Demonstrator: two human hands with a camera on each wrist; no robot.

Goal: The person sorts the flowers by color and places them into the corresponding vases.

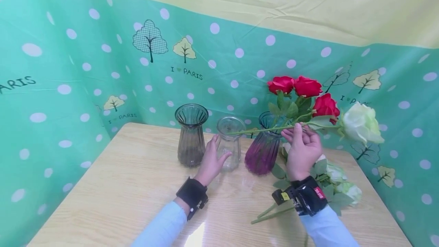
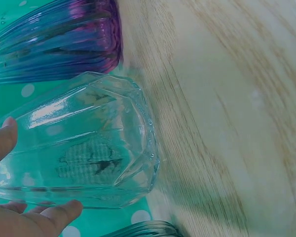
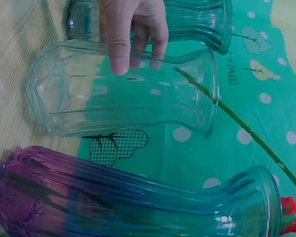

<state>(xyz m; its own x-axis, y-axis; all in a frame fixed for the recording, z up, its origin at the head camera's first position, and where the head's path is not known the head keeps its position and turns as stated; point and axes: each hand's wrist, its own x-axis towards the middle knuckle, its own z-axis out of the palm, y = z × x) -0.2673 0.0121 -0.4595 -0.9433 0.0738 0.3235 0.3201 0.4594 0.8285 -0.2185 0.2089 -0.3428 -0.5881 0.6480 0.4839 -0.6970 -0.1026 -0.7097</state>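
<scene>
My left hand (image 1: pixel 210 165) grips the side of a clear glass vase (image 2: pixel 98 148), thumb on one side and fingers on the other. The vase stands upright in the middle of the table. With my right hand (image 1: pixel 303 155) I pinch the stem of a white rose (image 1: pixel 361 123), held nearly level in the head view with its bloom to the right. The stem's cut end (image 3: pixel 187 76) appears just inside the vase's mouth in the right wrist view. Beside it, a purple-and-blue vase (image 1: pixel 262 153) holds red roses (image 1: pixel 307 86).
A grey glass vase (image 1: pixel 191 144) stands left of the clear one. More white roses (image 1: pixel 348 190) lie on the wooden table (image 1: pixel 113 186) under and beside my right forearm, stems pointing toward the front. A green dotted curtain (image 1: pixel 212 64) hangs behind the table.
</scene>
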